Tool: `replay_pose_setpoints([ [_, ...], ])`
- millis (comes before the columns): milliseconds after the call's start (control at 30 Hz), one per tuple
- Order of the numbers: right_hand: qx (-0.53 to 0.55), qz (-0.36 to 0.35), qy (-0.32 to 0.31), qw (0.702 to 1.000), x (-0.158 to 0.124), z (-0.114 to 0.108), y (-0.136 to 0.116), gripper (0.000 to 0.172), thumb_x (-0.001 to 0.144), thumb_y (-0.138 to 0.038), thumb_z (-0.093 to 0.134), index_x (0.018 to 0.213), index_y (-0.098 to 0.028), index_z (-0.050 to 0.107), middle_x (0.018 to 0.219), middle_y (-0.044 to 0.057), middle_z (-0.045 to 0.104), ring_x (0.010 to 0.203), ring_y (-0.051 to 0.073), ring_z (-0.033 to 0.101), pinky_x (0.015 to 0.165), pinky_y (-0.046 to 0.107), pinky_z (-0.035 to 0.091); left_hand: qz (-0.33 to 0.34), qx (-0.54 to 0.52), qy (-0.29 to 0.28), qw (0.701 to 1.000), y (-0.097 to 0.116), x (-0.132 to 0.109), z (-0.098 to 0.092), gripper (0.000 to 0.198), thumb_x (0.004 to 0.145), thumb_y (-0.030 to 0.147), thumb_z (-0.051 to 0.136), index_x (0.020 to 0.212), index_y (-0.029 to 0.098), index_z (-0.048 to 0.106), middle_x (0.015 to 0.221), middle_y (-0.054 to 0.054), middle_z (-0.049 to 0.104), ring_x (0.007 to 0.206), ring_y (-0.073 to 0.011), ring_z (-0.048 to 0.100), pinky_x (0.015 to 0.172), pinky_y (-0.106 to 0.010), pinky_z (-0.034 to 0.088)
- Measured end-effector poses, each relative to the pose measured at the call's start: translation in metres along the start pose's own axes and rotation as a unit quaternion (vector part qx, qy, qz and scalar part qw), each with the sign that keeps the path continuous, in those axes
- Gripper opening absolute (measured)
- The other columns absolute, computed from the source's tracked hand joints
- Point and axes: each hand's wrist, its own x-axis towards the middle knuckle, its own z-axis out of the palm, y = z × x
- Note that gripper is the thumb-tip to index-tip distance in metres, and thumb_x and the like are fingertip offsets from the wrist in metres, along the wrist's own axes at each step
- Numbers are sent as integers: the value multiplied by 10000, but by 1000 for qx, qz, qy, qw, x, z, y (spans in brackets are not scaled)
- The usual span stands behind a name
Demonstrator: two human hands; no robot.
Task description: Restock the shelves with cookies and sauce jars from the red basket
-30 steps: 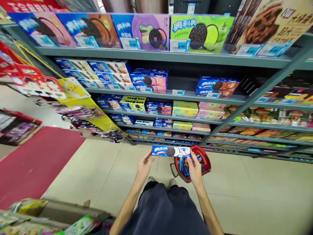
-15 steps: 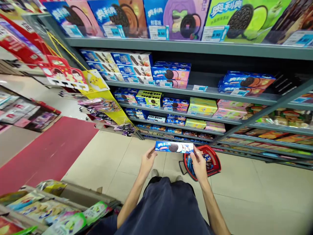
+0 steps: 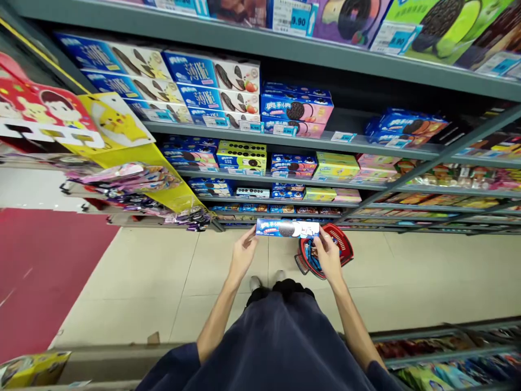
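A long blue-and-white cookie box (image 3: 287, 228) is held level in front of my body, its printed face with dark sandwich cookies turned up toward me. My left hand (image 3: 243, 251) grips its left end between thumb and fingers. At the right end my right hand (image 3: 328, 253) pinches the box the same way. Below and behind my right hand, a red shopping basket (image 3: 344, 244) rests on the floor, with blue packets (image 3: 310, 254) inside; my hand and forearm cover part of it.
Ahead stands a shelf unit (image 3: 228, 35) stacked with cookie boxes (image 3: 220, 76). Hanging packets (image 3: 126, 182) and a yellow strip (image 3: 163, 190) jut out on the left. Another low shelf (image 3: 451, 342) lies behind me on the right. Tiled floor (image 3: 220, 271) surrounds my feet.
My view has turned and moved nearer the shelves, which now look larger on the left. Both hands still hold the cookie box, which sits slightly higher in the picture.
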Motion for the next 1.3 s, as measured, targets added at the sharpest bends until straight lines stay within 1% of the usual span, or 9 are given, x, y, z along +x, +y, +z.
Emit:
replay_pose_setpoints([
  [233, -1, 83, -49, 995, 28, 19, 50, 787, 922, -668, 662, 1539, -187, 576, 1503, 141, 631, 1412, 313, 589, 1263, 532, 388, -36, 58, 34, 997, -38, 11, -7, 561, 911, 473, 692, 1364, 142, 692, 1435, -169, 678, 1361, -309, 629, 1196, -463, 460],
  [400, -12, 114, -114, 987, 44, 50, 82, 742, 931, -655, 662, 1517, -204, 602, 1555, 144, 581, 1437, 327, 565, 1246, 552, 417, -100, 70, 73, 990, -75, 17, -29, 588, 869, 462, 713, 1360, 142, 668, 1426, -185, 676, 1354, -340, 628, 1156, -500, 493],
  [500, -22, 118, -133, 984, 58, 71, 94, 699, 957, -610, 654, 1525, -207, 592, 1578, 141, 556, 1412, 311, 589, 1214, 508, 471, -121, 64, 91, 986, -94, 35, -43, 575, 835, 461, 731, 1311, 140, 687, 1486, -194, 627, 1384, -358, 601, 1164, -501, 489],
  [600, -39, 98, -146, 984, 86, 98, 109, 695, 964, -589, 657, 1537, -205, 573, 1536, 144, 598, 1366, 297, 629, 1201, 493, 489, -126, 66, 95, 985, -111, 73, -53, 531, 862, 426, 691, 1303, 129, 673, 1475, -199, 625, 1364, -335, 611, 1173, -490, 483],
  [700, -52, 56, -146, 986, 127, 131, 127, 701, 972, -559, 662, 1563, -206, 531, 1496, 143, 634, 1358, 283, 637, 1217, 499, 473, -96, 72, 102, 988, -128, 130, -64, 540, 875, 383, 680, 1338, 115, 610, 1353, -201, 680, 1255, -299, 668, 1142, -488, 507],
  [900, -116, -157, -124, 973, 220, 204, 149, 620, 1029, -490, 588, 1587, -241, 483, 1582, 127, 531, 1446, 263, 549, 1214, 476, 482, 93, 173, 104, 975, -145, 247, -90, 657, 888, 302, 687, 1510, 193, 505, 1421, -167, 600, 1168, -250, 688, 1083, -454, 558],
  [1000, -194, -247, -96, 944, 257, 231, 147, 535, 1048, -460, 531, 1530, -228, 545, 1528, 151, 534, 1434, 288, 538, 1208, 527, 474, 172, 256, 97, 946, -141, 291, -96, 633, 901, 258, 654, 1516, 187, 523, 1496, -162, 550, 1302, -276, 625, 1146, -462, 522],
  [1133, -320, -293, -58, 899, 292, 250, 134, 476, 1022, -406, 550, 1426, -162, 612, 1474, 223, 535, 1420, 355, 521, 1214, 610, 423, 228, 351, 83, 904, -135, 331, -92, 692, 877, 202, 649, 1541, 124, 471, 1522, -193, 535, 1405, -327, 537, 1235, -525, 432],
  [1300, -387, -295, -116, 866, 320, 253, 127, 455, 1007, -335, 575, 1425, -159, 599, 1456, 222, 576, 1362, 398, 567, 1193, 653, 426, 239, 384, 55, 890, -137, 367, -91, 659, 885, 280, 697, 1494, 148, 485, 1473, -196, 543, 1453, -391, 455, 1286, -622, 314],
])
